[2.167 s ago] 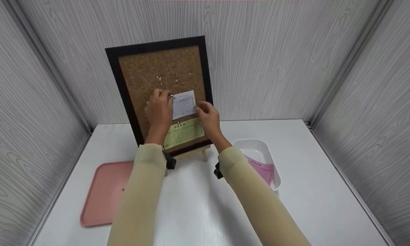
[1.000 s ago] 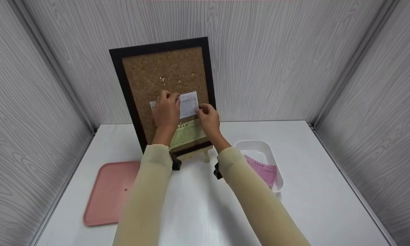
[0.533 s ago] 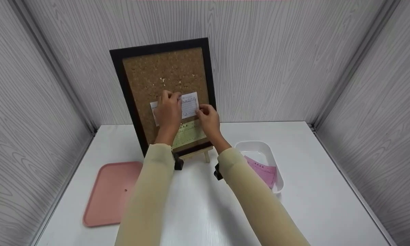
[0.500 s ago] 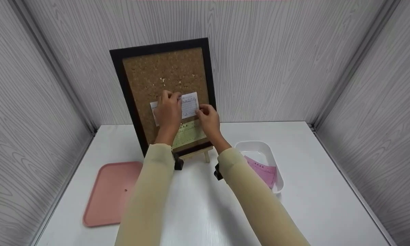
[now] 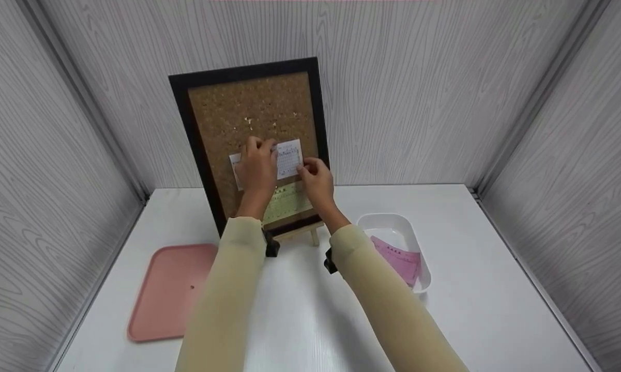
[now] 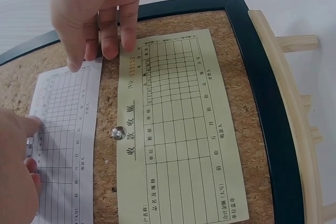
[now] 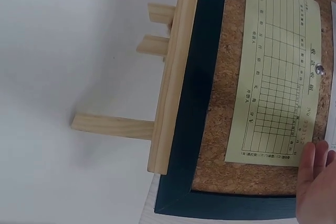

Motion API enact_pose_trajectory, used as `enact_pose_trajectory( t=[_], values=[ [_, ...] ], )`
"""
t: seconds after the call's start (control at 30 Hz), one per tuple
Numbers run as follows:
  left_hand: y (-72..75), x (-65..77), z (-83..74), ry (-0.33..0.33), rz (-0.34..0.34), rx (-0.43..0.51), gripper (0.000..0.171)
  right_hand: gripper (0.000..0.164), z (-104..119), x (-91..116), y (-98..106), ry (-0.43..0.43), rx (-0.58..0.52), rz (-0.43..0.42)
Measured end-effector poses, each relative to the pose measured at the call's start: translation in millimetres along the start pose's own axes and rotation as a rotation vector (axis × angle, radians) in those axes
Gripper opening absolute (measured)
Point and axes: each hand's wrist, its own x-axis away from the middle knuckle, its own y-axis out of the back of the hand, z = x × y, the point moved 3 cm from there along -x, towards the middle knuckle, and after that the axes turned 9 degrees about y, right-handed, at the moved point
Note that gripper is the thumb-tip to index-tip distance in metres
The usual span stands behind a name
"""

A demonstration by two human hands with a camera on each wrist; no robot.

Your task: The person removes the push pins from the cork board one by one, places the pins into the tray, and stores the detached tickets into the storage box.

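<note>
A framed corkboard (image 5: 251,98) leans on a small wooden easel. Across its lower middle lies a white printed receipt slip (image 5: 289,160). My left hand (image 5: 258,168) covers the slip's middle, its fingers pinching a small silver push pin (image 6: 30,141) at the slip's upper edge; the fingers hide most of the pin. At the slip's right edge, my right hand (image 5: 318,181) holds the paper between thumb and fingertips, against the cork. Below is a yellow receipt slip (image 6: 168,129), fixed at its top middle by another silver push pin (image 6: 118,132).
A pink tray (image 5: 160,294) with one tiny pin (image 5: 192,287) stands at the left. A white tray (image 5: 423,276) at the right contains a pink slip (image 5: 400,263). The easel's wooden ledge (image 7: 176,93) juts out under the frame.
My left hand has shifted right, from the white slip's left part to its middle, and has stayed there since. The right hand keeps its place at the slip's right edge.
</note>
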Motion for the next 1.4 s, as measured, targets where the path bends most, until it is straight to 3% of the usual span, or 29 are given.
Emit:
enact_pose_trajectory(
  t=[0.57,0.87,1.07,1.23,1.4],
  values=[
    [0.0,1.0,1.3,0.003,0.011,-0.004,0.018,0.025,-0.3,1.9,-4.2,0.021,-0.045,-0.003],
    [0.0,1.3,3.1,0.022,0.026,0.007,0.019,0.025,0.7,1.1,-7.7,-0.011,-0.076,0.0],
    [1.8,2.8,5.7,0.036,0.046,0.031,0.021,0.027,0.0,2.6,-9.5,0.035,-0.083,-0.006],
    [5.5,3.3,8.4,0.041,0.023,0.045,0.022,0.029,2.2,4.4,-11.9,0.073,-0.09,0.021],
    [10.4,2.4,9.5,0.032,-0.015,0.078,0.021,0.034,4.5,4.8,-13.9,0.057,-0.142,0.039]
  ],
)
